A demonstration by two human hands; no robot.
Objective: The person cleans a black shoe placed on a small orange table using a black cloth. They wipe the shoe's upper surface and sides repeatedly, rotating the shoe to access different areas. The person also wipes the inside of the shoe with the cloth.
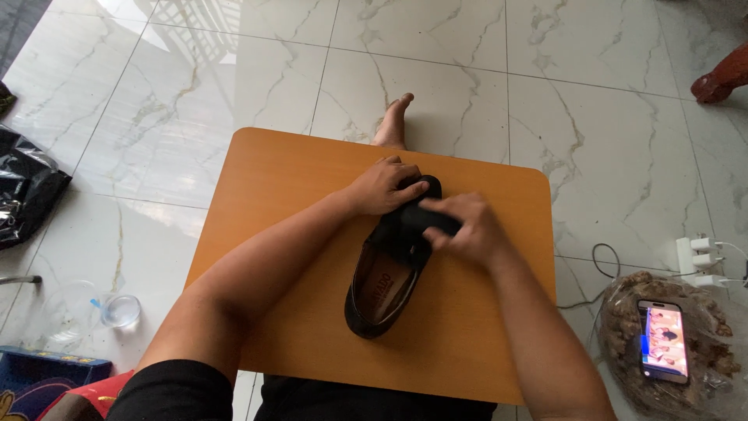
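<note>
Black shoe (389, 269) toe, seemingly hand-hidden.

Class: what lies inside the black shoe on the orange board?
The black slip-on shoe shows a brown printed insole at the heel; its toe interior is hidden beneath both hands and a dark cloth.

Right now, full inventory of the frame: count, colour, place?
shoe: 1, black, middle of board
cloth: 1, black, on shoe's toe end
board: 1, orange wood, over lap
floor: white marble tiles
phone: 1, screen lit, right, on clear bag of brown pieces
chargers: white, right edge
plastic lid: 1, clear, left floor
black bag: 1, left edge
foot: 1, bare, beyond board
left hand: on shoe's toe
right hand: gripping cloth
</note>
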